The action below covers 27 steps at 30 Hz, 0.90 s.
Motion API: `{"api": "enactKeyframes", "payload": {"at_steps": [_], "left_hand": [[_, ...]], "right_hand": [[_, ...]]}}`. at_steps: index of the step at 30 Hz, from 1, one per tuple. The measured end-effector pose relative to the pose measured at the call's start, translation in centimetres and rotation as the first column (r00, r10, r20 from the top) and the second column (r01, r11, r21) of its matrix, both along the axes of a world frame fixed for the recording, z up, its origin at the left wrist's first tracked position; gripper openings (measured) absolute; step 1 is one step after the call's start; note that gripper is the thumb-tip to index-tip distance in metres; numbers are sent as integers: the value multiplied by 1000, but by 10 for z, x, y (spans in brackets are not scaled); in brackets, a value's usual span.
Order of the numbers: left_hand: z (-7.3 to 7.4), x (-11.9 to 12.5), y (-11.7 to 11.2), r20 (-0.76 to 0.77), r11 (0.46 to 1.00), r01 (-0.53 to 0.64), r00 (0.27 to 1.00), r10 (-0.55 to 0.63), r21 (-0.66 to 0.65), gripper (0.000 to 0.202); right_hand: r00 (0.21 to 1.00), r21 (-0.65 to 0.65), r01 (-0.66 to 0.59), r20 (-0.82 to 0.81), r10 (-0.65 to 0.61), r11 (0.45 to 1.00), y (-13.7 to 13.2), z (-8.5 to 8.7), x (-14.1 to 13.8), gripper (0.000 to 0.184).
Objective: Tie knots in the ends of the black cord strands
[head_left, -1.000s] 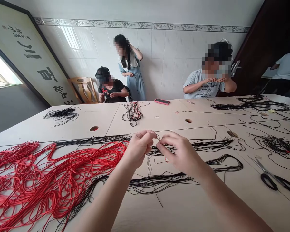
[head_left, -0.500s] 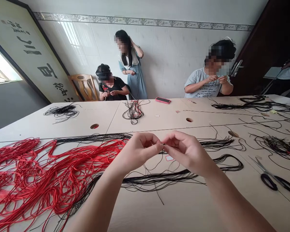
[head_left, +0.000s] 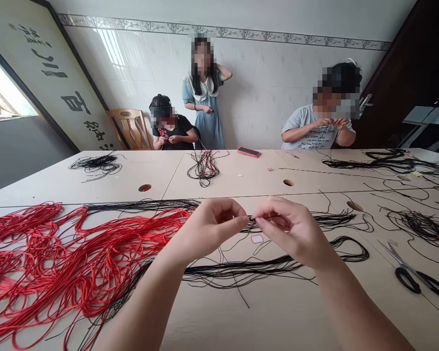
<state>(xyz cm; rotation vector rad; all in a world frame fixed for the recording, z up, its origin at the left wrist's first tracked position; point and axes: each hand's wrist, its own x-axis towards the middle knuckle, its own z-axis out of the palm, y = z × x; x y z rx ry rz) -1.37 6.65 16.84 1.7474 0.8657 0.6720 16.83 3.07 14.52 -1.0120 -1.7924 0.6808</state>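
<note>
My left hand (head_left: 209, 228) and my right hand (head_left: 290, 229) meet above the middle of the table (head_left: 278, 312), fingertips almost touching. Both pinch a thin black cord (head_left: 251, 219) stretched between them, and its loose ends hang down to the tabletop. Below the hands lies a long bundle of black cords (head_left: 241, 269). A big heap of red cords (head_left: 69, 263) spreads to the left of my left forearm. A small white tag with a red edge (head_left: 257, 239) lies under my right hand.
Black-handled scissors (head_left: 417, 278) lie at the right. More black cord piles (head_left: 420, 224) cover the right side and far left (head_left: 95, 164). A pink phone (head_left: 249, 152) lies at the far edge. Two people sit opposite working cords; a third stands by the tiled wall.
My hands dropped a little and drew the cord taut between the fingertips. The standing person turned and moved right. The view shifted slightly.
</note>
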Motion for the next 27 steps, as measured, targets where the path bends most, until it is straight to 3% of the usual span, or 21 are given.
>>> {"api": "enactKeyframes", "payload": {"at_steps": [4, 10, 17, 23, 27], "left_hand": [[1, -1, -5, -48, 999, 9, 999, -7, 48, 21], [2, -1, -10, -56, 995, -13, 998, 19, 102, 26], [8, -1, -14, -77, 984, -13, 997, 27, 175, 25], [7, -2, -18, -106, 908, -46, 989, 99, 417, 18], [6, -3, -20, -113, 874, -30, 989, 97, 484, 16]], "right_hand": [[998, 107, -10, 65, 3, 994, 1, -3, 3, 8], [997, 137, -53, 54, 46, 989, -1, -2, 5, 9], [998, 89, -49, 29, 47, 995, -2, -2, 6, 11], [998, -70, -66, -9, 66, 995, -5, 1, 5, 21], [997, -105, -80, -20, 79, 991, -8, 2, 6, 16]]}}
